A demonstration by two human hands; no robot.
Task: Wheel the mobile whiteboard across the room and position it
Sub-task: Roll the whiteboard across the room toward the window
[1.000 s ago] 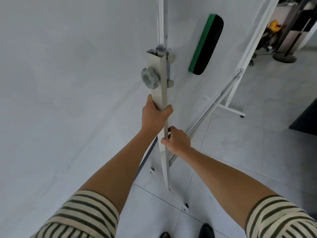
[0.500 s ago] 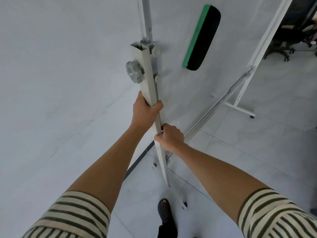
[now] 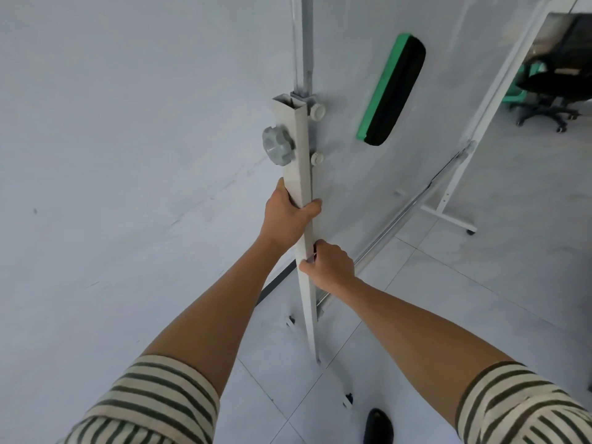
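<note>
The mobile whiteboard (image 3: pixel 346 52) stands edge-on in front of me, its white surface running away to the right. Its near upright post (image 3: pixel 299 149) carries a grey knob (image 3: pixel 277 146). My left hand (image 3: pixel 286 216) is wrapped around the post just below the knob. Lower on the same post, my right hand (image 3: pixel 330 265) grips it from the right side. A green and black eraser (image 3: pixel 392 91) sticks to the board face. The far leg (image 3: pixel 448 216) ends in a caster on the floor.
A large pale grey wall (image 3: pixel 112 155) fills the left, close to the board's near leg. A black office chair (image 3: pixel 551 81) and a green bin stand at the far right. The floor is pale tile (image 3: pixel 464 283). My dark shoe (image 3: pixel 378 426) shows at the bottom.
The board and my view have shifted: the dark stand and yellow item at top right left the frame, and the office chair came in. My foot stepped. Both hands kept their grip on the post.
</note>
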